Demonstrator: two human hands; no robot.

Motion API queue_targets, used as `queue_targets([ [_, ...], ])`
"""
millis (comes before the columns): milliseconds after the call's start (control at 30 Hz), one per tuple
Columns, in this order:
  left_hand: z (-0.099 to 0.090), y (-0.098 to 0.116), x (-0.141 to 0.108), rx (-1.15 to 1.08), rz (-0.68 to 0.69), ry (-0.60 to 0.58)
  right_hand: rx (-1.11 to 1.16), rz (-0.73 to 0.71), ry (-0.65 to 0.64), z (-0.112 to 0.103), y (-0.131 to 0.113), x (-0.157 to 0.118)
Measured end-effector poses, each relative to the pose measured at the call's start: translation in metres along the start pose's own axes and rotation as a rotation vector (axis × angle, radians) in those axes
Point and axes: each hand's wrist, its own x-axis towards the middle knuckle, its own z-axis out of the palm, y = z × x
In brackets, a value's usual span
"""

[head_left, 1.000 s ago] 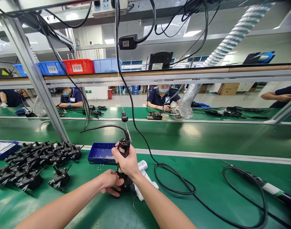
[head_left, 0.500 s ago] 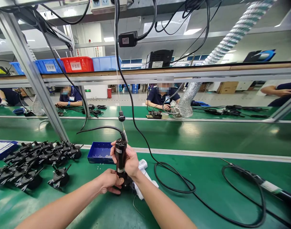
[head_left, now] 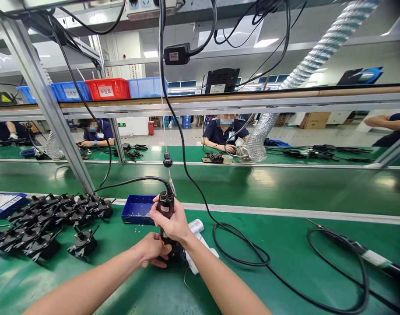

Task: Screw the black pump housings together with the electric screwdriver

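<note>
My right hand [head_left: 174, 222] is wrapped round an upright black electric screwdriver [head_left: 166, 204], its thumb across the front of the body. A cable leaves the top of the tool, which hangs from a thin line. Low at the tool's bottom end, my left hand [head_left: 153, 250] is closed on a black plastic part [head_left: 176, 253] on the bench. The driver's tip is hidden, and so is most of that part. Behind my right wrist lies a white object [head_left: 200, 245], partly covered. A blue tray [head_left: 138, 218] of small light-coloured pieces stands just beyond my hands.
Several black assemblies [head_left: 42, 218] stand in rows at left, with one [head_left: 83, 243] nearer me. A looped black cable [head_left: 242, 258] and a pen-like corded tool [head_left: 360, 251] lie at right. A metal post [head_left: 52, 100] rises at left. Co-workers sit across the bench.
My right thumb has come round to the front of the screwdriver, and the tool sits slightly lower. My left hand stays at its bottom end. The tool's cable has shifted at left.
</note>
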Motion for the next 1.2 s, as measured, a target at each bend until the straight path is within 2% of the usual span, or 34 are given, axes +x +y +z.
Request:
queue_targets([
  [267,0.002,-0.004,-0.004,0.017,0.063,0.031,0.006,0.066,0.01,0.001,0.002,0.001],
  [400,0.004,-0.006,-0.009,0.016,0.178,0.049,0.037,0.081,-0.007,0.0,0.0,0.002],
  [467,0.005,-0.01,-0.008,-0.034,0.336,-0.005,0.055,0.078,-0.044,-0.001,-0.002,0.002],
  [533,0.005,-0.016,-0.004,-0.112,0.48,-0.117,0.048,0.085,-0.059,-0.003,-0.002,0.002],
  [600,0.004,-0.023,0.001,-0.166,0.541,-0.196,-0.007,0.085,-0.028,-0.005,0.0,0.002],
  [733,0.003,-0.032,0.009,-0.134,0.542,-0.151,-0.108,0.048,0.065,-0.009,0.008,0.004],
  [900,0.005,-0.031,0.008,-0.111,0.536,-0.157,-0.137,0.03,0.095,-0.007,0.007,0.003],
  [1100,0.006,-0.034,0.009,-0.153,0.547,-0.182,-0.059,0.128,-0.029,-0.004,-0.007,0.0],
  [1200,0.006,-0.034,0.008,-0.138,0.562,-0.209,-0.129,0.101,0.03,-0.006,-0.003,0.002],
])
